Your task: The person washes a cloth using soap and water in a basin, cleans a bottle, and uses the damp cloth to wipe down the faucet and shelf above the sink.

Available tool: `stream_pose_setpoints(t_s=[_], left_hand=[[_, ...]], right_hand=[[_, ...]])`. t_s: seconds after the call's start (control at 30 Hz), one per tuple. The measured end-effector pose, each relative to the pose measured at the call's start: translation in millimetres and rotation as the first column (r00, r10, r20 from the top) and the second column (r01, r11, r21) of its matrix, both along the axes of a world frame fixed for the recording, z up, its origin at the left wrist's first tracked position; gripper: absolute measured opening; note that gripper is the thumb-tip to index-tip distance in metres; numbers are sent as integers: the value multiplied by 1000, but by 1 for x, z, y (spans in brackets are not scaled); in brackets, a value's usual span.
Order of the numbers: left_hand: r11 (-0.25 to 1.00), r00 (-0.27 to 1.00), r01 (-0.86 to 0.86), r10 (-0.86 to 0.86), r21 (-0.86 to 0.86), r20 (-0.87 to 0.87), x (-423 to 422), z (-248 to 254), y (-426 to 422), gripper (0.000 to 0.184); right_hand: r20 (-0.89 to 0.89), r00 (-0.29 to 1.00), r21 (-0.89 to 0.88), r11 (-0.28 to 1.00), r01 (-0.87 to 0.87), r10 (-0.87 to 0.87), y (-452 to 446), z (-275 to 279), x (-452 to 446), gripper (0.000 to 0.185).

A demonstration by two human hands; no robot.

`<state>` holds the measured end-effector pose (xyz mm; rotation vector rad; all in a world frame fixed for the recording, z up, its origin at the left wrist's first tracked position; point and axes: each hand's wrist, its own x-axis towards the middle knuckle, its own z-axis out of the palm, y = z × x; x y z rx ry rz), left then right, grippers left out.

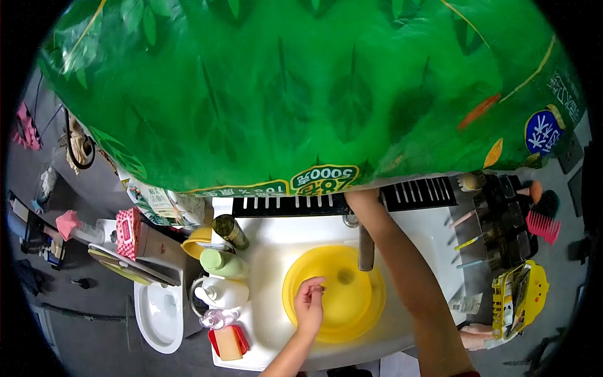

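My left hand (308, 303) is over the left part of a yellow basin (290, 283) in the white sink. Its fingers are curled together, and I cannot make out whether something small sits between the fingertips. The basin appears to hold water. My right arm reaches past the faucet (366, 248), whose spout points down over the basin. My right hand (362, 198) is at the lower edge of a large green plastic pack (282, 107), near the faucet's base. The pack hides its fingers. The pack bears leaf prints and upside-down lettering, and fills the upper view.
Along the sink's left side stand a dark bottle (230, 231), a green-capped bottle (224, 264), a white pump bottle (223, 293) and soap on a red dish (228, 343). A toilet (160, 314) is farther left. At right are a toothbrush holder (496, 226) and a yellow basket (531, 292).
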<state>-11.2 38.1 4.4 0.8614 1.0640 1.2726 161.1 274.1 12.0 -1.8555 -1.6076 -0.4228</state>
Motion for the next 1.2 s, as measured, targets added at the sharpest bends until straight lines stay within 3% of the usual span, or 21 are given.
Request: stream_pose_setpoints(t_s=[0.1,0.13,0.2,0.33,0.37,0.47,0.5,0.6,0.7,0.8,0.83,0.93,1.07,1.2], left_hand=[[1000,1000,-4,4,-21,12,-3,1,-3,17],[1000,1000,-3,4,-23,20,-3,0,-4,18],[999,999,-5,6,-32,35,-2,-3,-6,18],[1000,999,16,-15,-24,41,1,-9,-7,19],[999,999,15,-14,-28,51,2,-10,-7,19],[999,998,28,-27,-26,52,3,-6,-8,19],[999,998,31,-30,-25,49,4,-4,-8,19],[999,999,33,-32,-38,20,6,-5,-12,17],[997,998,62,-62,-36,15,9,-11,-16,17],[999,999,30,-29,-35,21,12,-9,-16,17],[999,999,35,-34,-30,17,12,-8,-17,17],[999,999,39,-38,-14,22,11,-6,-14,17],[998,999,27,-26,-52,25,2,-4,-19,18],[997,1000,-14,16,-81,20,-6,-9,-19,18]], right_hand=[[-53,999,-117,993,2,-8,-22,18,0,25],[104,991,-308,950,-54,90,-43,48,-6,24],[327,875,-665,745,-54,356,-87,97,-20,23],[191,921,-430,873,-231,338,-74,73,-9,20],[242,926,-173,951,-254,291,-62,61,-6,16],[137,987,-283,958,-46,88,-20,28,4,25],[198,972,-252,965,-78,130,-20,25,7,29],[84,891,-483,801,-355,446,-63,75,3,34],[-65,876,-443,773,-455,478,-80,78,1,19],[200,911,-182,928,-326,360,-60,61,-5,27],[165,934,-200,938,-282,316,-52,55,-5,34],[202,956,-181,968,-175,211,-48,51,-13,32],[-106,890,-343,823,-452,444,-83,65,4,24],[-140,850,-275,805,-526,507,-82,66,-18,24]])
